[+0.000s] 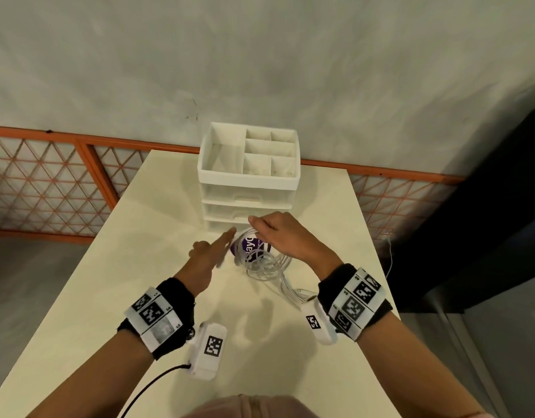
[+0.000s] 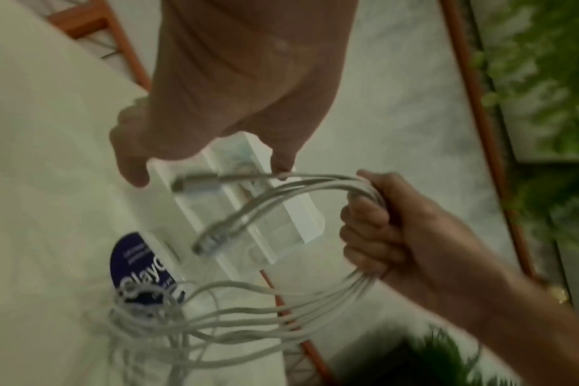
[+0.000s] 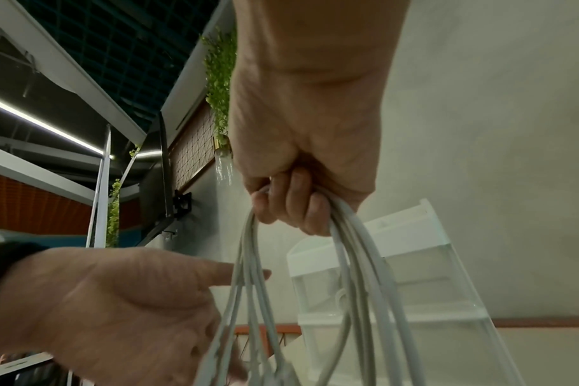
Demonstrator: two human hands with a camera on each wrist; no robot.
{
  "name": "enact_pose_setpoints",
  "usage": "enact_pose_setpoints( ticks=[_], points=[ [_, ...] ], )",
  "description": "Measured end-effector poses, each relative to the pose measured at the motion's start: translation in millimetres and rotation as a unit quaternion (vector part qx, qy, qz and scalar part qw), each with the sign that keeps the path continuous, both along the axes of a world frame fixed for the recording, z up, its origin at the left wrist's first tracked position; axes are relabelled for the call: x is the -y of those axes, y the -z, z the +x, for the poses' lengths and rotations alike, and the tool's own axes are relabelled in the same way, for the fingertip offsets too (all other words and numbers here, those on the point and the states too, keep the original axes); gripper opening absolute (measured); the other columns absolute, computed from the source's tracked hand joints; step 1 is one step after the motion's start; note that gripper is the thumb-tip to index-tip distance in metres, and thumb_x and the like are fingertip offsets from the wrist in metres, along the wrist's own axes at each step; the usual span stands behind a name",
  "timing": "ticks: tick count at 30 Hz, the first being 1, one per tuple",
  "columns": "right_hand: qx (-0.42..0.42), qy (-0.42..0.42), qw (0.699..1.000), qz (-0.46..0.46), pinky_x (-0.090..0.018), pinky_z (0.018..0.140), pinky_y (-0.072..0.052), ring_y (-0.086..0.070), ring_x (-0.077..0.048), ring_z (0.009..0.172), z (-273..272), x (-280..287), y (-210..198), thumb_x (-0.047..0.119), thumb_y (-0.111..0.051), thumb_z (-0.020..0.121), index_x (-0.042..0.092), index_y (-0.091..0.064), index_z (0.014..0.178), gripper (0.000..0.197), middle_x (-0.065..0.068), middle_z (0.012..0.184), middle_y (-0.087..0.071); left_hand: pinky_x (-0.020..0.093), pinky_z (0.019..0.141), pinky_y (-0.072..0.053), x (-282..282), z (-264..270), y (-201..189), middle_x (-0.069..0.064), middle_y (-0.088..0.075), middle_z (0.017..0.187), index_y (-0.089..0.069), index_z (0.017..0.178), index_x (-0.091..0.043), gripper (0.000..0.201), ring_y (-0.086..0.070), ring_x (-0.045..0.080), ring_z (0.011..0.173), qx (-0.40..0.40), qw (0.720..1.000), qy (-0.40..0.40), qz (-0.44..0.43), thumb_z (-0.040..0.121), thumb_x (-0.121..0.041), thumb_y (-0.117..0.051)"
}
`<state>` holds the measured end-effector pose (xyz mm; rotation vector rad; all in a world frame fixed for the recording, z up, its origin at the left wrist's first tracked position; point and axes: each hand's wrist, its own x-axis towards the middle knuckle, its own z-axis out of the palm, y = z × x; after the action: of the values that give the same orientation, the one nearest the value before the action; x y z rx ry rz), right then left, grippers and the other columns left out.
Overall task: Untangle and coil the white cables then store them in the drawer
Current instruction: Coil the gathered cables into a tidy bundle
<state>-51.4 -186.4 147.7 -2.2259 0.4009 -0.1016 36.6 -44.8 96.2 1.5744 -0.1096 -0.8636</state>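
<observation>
Right hand (image 1: 285, 236) fingers (image 3: 294, 206) clenched round looped white cables (image 2: 281, 313), lifted above worktop (image 1: 115, 297), just near of drawer unit (image 1: 248, 188). Left hand (image 1: 210, 254) fingers released, beside loops.

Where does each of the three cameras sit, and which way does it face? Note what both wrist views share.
Head: worn on the head, looks forward and down at the table, drawer unit and both forearms.
Left wrist: looks along the left hand toward the right hand gripping the white cables.
Right wrist: looks along the right hand, past the cables, up at the wall; the left hand shows with its fingers straight.
Shared: both wrist views show both hands, the cables and the drawer unit.
</observation>
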Motion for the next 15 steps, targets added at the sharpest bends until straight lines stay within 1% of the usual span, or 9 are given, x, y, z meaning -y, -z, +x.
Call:
enact_pose_setpoints(
  ticks=[1, 2, 3, 4, 6, 9, 12, 13, 15],
  points=[
    [-0.014, -0.001, 1.0, 0.004, -0.03, 0.057, -0.03, -0.064, -0.032, 0.064, 0.2, 0.7, -0.8, 0.038, -0.041, 0.098, 0.016, -0.028, 0.049, 0.055, 0.012, 0.034, -0.034, 0.025, 0.097, -0.043, 2.4, -2.9, -4.2, 0.009, -0.053, 0.121, -0.045, 0.133, -0.011, 0.06, -0.052, 0.017, 0.107, 0.035, 0.999, 0.01, -0.007, 0.087, -0.048, -0.057],
    [-0.024, -0.004, 1.0, 0.009, -0.029, 0.055, -0.029, -0.061, -0.026, 0.059, 0.4, 0.5, -2.5, 0.036, -0.042, 0.098, 0.017, -0.027, 0.048, 0.055, 0.012, 0.03, -0.033, 0.015, 0.077, -0.048, 4.8, -6.0, -9.8, 0.007, -0.06, 0.118, -0.051, 0.128, -0.014, 0.053, -0.059, 0.009, 0.094, 0.077, 0.997, 0.024, -0.012, 0.093, -0.053, -0.043],
    [-0.028, -0.006, 0.999, 0.016, -0.028, 0.054, -0.029, -0.055, -0.017, 0.053, 0.8, 0.4, -5.2, 0.035, -0.043, 0.098, 0.018, -0.028, 0.048, 0.055, 0.013, 0.029, -0.035, 0.011, 0.055, -0.045, 8.8, -10.0, -16.8, 0.005, -0.069, 0.099, -0.062, 0.114, -0.017, 0.054, -0.062, 0.004, 0.07, 0.113, 0.992, 0.053, -0.005, 0.095, -0.055, -0.028],
    [-0.025, -0.005, 0.999, 0.021, -0.025, 0.054, -0.029, -0.05, -0.01, 0.049, 1.2, 1.3, -7.5, 0.034, -0.044, 0.098, 0.019, -0.03, 0.047, 0.054, 0.013, 0.029, -0.037, 0.014, 0.043, -0.039, 9.5, -14.1, -22.5, 0.005, -0.07, 0.076, -0.068, 0.091, -0.016, 0.065, -0.057, 0.006, 0.051, 0.145, 0.985, 0.094, 0.001, 0.095, -0.058, -0.018],
    [-0.007, 0.005, 1.0, 0.029, -0.025, 0.054, -0.029, -0.044, -0.004, 0.045, 2.0, 4.6, -15.3, 0.032, -0.045, 0.097, 0.018, -0.032, 0.047, 0.053, 0.011, 0.032, -0.038, 0.019, 0.046, -0.036, 9.1, -20.7, -30.0, 0.003, -0.057, 0.052, -0.047, 0.058, -0.012, 0.068, -0.05, 0.014, 0.043, 0.169, 0.975, 0.144, -0.021, 0.093, -0.061, -0.014],
    [0.009, 0.022, 1.0, 0.02, -0.02, 0.049, -0.03, -0.032, -0.005, 0.035, 2.3, 12.7, -23.2, 0.039, -0.049, 0.094, 0.015, -0.044, 0.046, 0.054, 0.008, 0.036, -0.038, 0.025, 0.049, -0.023, 5.1, -26.2, -30.6, -0.002, -0.021, 0.053, -0.024, 0.062, -0.018, 0.052, -0.02, 0.014, 0.046, 0.132, 0.968, 0.191, -0.092, 0.09, -0.061, -0.027],
    [0.03, 0.038, 0.992, 0.116, -0.019, 0.047, -0.034, -0.038, -0.01, 0.041, -3.9, 19.5, -20.5, 0.055, -0.044, 0.092, 0.011, -0.056, 0.053, 0.06, 0.004, 0.043, -0.047, 0.025, 0.047, -0.015, 5.2, -25.2, -39.3, 0.0, -0.014, 0.058, -0.019, 0.065, -0.019, 0.048, -0.012, 0.012, 0.048, 0.127, 0.967, 0.169, -0.143, 0.09, -0.058, -0.032],
    [0.027, 0.029, 0.988, 0.151, -0.022, 0.05, -0.039, -0.045, -0.014, 0.045, -7.1, 20.6, -15.7, 0.057, -0.036, 0.093, 0.008, -0.056, 0.056, 0.065, -0.001, 0.049, -0.052, 0.023, 0.045, -0.016, 6.1, -22.2, -43.1, -0.001, -0.014, 0.058, -0.02, 0.063, -0.02, 0.047, -0.013, 0.012, 0.047, 0.142, 0.965, 0.157, -0.156, 0.091, -0.056, -0.032],
    [0.003, -0.003, 0.979, 0.204, -0.027, 0.071, -0.049, -0.06, -0.021, 0.062, -13.7, 19.5, 2.0, 0.058, -0.018, 0.096, 0.006, -0.051, 0.062, 0.069, -0.009, 0.059, -0.06, 0.021, 0.043, -0.018, 6.8, -15.9, -51.7, -0.005, -0.015, 0.056, -0.022, 0.06, -0.021, 0.046, -0.014, 0.01, 0.045, 0.163, 0.96, 0.138, -0.179, 0.095, -0.05, -0.03]
  ],
)
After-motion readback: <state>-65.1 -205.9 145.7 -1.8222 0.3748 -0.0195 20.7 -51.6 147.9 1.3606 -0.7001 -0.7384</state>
